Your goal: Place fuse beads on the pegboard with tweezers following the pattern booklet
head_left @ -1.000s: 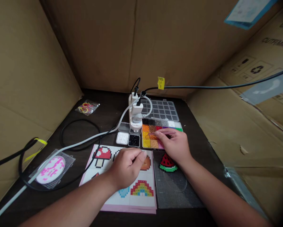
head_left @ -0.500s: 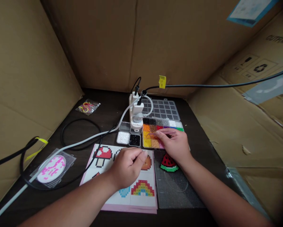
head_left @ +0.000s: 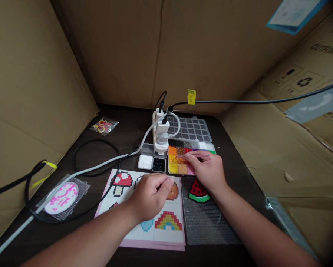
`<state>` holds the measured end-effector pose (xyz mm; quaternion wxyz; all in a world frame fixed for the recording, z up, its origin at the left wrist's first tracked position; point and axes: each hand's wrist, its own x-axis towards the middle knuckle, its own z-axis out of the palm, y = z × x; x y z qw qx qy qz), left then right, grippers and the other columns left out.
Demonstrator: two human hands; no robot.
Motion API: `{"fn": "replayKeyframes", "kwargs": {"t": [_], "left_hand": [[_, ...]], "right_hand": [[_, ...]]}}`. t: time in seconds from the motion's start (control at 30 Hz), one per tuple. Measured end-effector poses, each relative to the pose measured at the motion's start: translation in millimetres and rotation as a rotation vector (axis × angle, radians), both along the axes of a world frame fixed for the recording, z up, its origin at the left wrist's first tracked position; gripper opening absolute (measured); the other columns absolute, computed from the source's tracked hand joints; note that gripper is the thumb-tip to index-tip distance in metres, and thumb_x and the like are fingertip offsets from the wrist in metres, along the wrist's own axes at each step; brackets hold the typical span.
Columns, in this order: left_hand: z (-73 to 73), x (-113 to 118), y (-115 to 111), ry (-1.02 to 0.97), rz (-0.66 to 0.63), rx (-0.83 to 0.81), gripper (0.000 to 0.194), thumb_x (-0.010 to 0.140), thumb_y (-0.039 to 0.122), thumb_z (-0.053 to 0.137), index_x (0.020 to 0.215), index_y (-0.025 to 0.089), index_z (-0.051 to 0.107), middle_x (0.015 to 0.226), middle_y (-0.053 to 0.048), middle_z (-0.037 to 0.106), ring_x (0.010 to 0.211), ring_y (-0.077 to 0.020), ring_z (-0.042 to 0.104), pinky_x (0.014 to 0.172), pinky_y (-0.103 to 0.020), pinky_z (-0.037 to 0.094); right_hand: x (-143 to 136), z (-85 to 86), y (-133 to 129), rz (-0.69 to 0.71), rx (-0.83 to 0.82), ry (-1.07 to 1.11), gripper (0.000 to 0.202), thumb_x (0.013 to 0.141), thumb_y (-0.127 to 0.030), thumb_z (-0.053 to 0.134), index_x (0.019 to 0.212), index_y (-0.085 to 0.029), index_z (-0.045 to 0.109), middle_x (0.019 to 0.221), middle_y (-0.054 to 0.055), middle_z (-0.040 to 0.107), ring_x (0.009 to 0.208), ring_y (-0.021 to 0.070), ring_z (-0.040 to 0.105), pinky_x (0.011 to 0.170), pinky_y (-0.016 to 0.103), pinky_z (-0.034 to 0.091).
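Tweezers (head_left: 181, 156) in R hand (head_left: 209, 170), tips nr yel. beads (head_left: 172, 168).

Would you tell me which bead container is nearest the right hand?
The large multicoloured case: the right hand pinches a pink tool over it. The white-bead box and black-bead box, to its left, each hold one colour.
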<state>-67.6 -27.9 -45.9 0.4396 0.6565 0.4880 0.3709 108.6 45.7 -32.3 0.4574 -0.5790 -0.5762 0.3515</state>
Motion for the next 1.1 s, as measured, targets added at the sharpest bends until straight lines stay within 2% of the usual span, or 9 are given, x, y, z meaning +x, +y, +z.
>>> {"fn": "replayKeyframes", "kwargs": {"t": [0.47,0.83,1.1], "left_hand": [[-0.3,-0.4,0.0,-0.007,-0.013,-0.010,0.041,0.094,0.037,0.038,0.058,0.019,0.030,0.057,0.004,0.034,0.057,-0.0108,0.034,0.056,-0.027,0.025],[-1.2,-0.7,-0.2,0.010,-0.006,-0.011,0.041,0.094,0.036,0.039,0.058,0.019,0.030,0.056,0.004,0.035,0.056,-0.0104,0.034,0.055,-0.026,0.025],[-0.5,-0.4,-0.9,0.021,0.003,-0.006,0.042,0.094,0.037,0.038,0.057,0.019,0.029,0.055,0.004,0.034,0.055,-0.0105,0.033,0.055,-0.026,0.024]], "right_hand": [[0.6,-3.3,2.0,0.015,0.002,0.015,0.016,0.067,-0.031,0.075,0.068,-0.016,0.072,0.069,0.008,0.073,0.064,0.0204,0.069,0.062,0.033,0.057],[1.6,-3.7,2.1,-0.004,-0.009,-0.008,0.018,0.067,-0.032,0.075,0.068,-0.014,0.072,0.069,0.008,0.073,0.063,0.0199,0.069,0.061,0.032,0.056],[1.7,-6.8,2.4,0.027,-0.048,0.008,0.021,0.069,-0.036,0.074,0.070,-0.015,0.072,0.074,0.010,0.074,0.071,0.0233,0.071,0.067,0.036,0.057]]}}
